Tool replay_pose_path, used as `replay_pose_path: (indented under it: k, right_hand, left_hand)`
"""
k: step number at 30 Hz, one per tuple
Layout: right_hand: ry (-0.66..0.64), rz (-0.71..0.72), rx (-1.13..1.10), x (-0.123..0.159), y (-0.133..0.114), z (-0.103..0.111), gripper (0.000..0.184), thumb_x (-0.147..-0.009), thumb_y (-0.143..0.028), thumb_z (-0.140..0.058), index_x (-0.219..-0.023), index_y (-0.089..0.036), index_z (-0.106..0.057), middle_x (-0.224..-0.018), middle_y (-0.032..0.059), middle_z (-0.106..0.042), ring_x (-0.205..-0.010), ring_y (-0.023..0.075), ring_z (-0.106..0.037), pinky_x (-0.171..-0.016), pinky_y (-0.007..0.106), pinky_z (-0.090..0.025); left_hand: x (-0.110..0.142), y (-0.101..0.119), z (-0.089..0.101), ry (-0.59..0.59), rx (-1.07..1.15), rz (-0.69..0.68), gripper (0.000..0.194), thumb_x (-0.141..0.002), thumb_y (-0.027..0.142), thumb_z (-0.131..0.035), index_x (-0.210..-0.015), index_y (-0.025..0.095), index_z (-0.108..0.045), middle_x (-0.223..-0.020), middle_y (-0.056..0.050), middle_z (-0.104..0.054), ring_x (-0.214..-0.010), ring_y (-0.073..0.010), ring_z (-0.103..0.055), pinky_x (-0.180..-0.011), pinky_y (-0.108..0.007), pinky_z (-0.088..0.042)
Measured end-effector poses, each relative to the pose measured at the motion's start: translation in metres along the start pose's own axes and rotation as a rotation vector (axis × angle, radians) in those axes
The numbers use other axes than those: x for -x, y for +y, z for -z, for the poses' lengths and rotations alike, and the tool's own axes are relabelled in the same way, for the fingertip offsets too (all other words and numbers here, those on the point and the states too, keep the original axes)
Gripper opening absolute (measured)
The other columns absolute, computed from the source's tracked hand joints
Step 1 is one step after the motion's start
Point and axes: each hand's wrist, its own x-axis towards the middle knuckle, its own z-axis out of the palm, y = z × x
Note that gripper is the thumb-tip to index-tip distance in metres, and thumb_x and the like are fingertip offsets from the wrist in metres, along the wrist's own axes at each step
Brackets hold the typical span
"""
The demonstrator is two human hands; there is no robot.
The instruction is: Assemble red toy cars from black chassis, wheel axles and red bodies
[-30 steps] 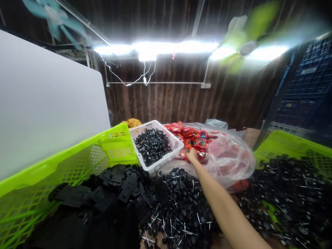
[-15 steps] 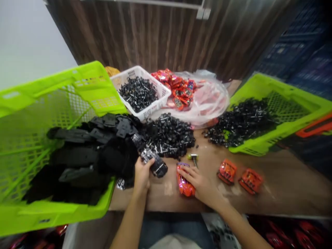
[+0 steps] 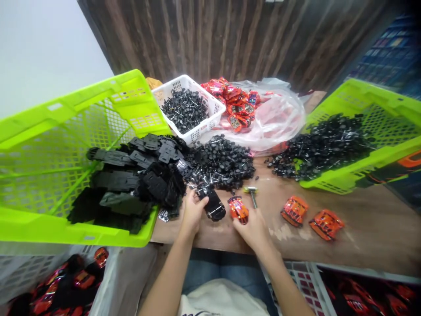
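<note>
My left hand (image 3: 193, 210) is closed on a black toy car chassis (image 3: 214, 206), thumb on top, held just above the table. Close by on the right, my right hand (image 3: 255, 226) grips a shiny orange-red toy car body (image 3: 237, 208) near its front end. A small hammer (image 3: 251, 195) with a yellowish head lies just beyond the right hand. Two more orange-red toy cars (image 3: 294, 210) rest on the table to the right. Behind the chassis spreads a heap of black wheels on metal axles (image 3: 223, 160).
A tilted green crate (image 3: 108, 239) of black chassis plates stands left; another green crate (image 3: 324, 186) spills wheel axles at right. Behind are a white basket (image 3: 200, 134) of axles and red car bodies (image 3: 237, 103) on a plastic bag (image 3: 283, 118). Crates of red cars (image 3: 83, 278) sit below.
My right hand has shifted from lying over the toy car body to gripping its near end, and the body has turned. The chassis stays in my left hand. The camera view has shifted.
</note>
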Motion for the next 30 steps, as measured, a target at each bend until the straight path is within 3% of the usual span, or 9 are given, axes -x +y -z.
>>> replay_pose_path:
  k: [2, 5, 8, 12, 19, 26, 30]
  right_hand:
    - [0.025, -0.053, -0.209, -0.001, 0.000, 0.011, 0.037, -0.072, -0.040, -0.059, -0.099, -0.014, -0.057, -0.093, 0.0130, -0.062, -0.081, 0.0249, -0.063, -0.069, 0.033, -0.050]
    - [-0.038, -0.014, -0.417, 0.002, -0.011, 0.025, 0.052, -0.073, -0.043, -0.058, -0.116, -0.015, -0.050, -0.095, 0.0109, -0.067, -0.080, 0.0241, -0.066, -0.068, 0.032, -0.052]
    - [-0.083, 0.043, -0.374, 0.007, -0.025, 0.026, 0.057, -0.075, -0.041, -0.057, -0.125, -0.015, -0.049, -0.102, 0.0131, -0.068, -0.085, 0.0270, -0.068, -0.072, 0.034, -0.052]
    - [-0.052, 0.072, -0.310, 0.007, -0.022, 0.013, 0.060, -0.077, -0.039, -0.055, -0.130, -0.010, -0.048, -0.104, 0.0162, -0.068, -0.088, 0.0293, -0.067, -0.076, 0.037, -0.053]
    - [0.068, 0.141, -0.380, 0.009, -0.008, 0.004, 0.061, -0.081, -0.044, -0.052, -0.129, -0.006, -0.049, -0.110, 0.0192, -0.065, -0.094, 0.0283, -0.066, -0.080, 0.038, -0.053]
    - [0.150, 0.145, -0.302, 0.007, -0.005, 0.000, 0.065, -0.082, -0.049, -0.051, -0.127, -0.002, -0.050, -0.102, 0.0209, -0.067, -0.086, 0.0285, -0.066, -0.074, 0.038, -0.054]
    - [0.150, 0.116, -0.281, 0.006, -0.008, 0.000, 0.066, -0.081, -0.049, -0.050, -0.128, -0.002, -0.049, -0.100, 0.0214, -0.067, -0.083, 0.0298, -0.066, -0.072, 0.040, -0.054]
  left_hand:
    - [0.003, -0.007, 0.000, -0.057, -0.008, 0.021, 0.058, -0.063, 0.016, -0.071, -0.117, 0.016, -0.050, -0.101, -0.009, -0.069, -0.096, -0.0209, -0.064, -0.081, -0.030, -0.051]
    - [0.010, -0.019, -0.008, -0.186, -0.032, 0.039, 0.057, -0.065, 0.013, -0.067, -0.119, 0.017, -0.048, -0.104, -0.009, -0.068, -0.099, -0.0217, -0.064, -0.081, -0.031, -0.051]
    - [0.019, -0.029, -0.021, -0.299, -0.031, 0.009, 0.049, -0.070, 0.011, -0.062, -0.117, 0.018, -0.050, -0.110, -0.009, -0.067, -0.104, -0.0221, -0.062, -0.086, -0.033, -0.051]
    - [0.026, -0.036, -0.031, -0.346, -0.025, -0.034, 0.048, -0.071, 0.006, -0.054, -0.117, 0.020, -0.052, -0.117, -0.008, -0.064, -0.114, -0.0219, -0.057, -0.096, -0.035, -0.047]
    - [0.026, -0.034, -0.033, -0.374, 0.011, 0.076, 0.047, -0.076, 0.012, -0.053, -0.122, 0.021, -0.047, -0.116, -0.009, -0.064, -0.097, -0.0204, -0.065, -0.081, -0.032, -0.053]
    - [0.025, -0.038, -0.036, -0.447, 0.021, -0.008, 0.046, -0.077, 0.015, -0.057, -0.122, 0.022, -0.052, -0.123, -0.008, -0.061, -0.112, -0.0225, -0.058, -0.092, -0.034, -0.048]
    - [0.028, -0.037, -0.036, -0.445, 0.069, -0.022, 0.044, -0.080, 0.025, -0.060, -0.123, 0.021, -0.052, -0.124, -0.009, -0.061, -0.115, -0.0242, -0.056, -0.094, -0.035, -0.047]
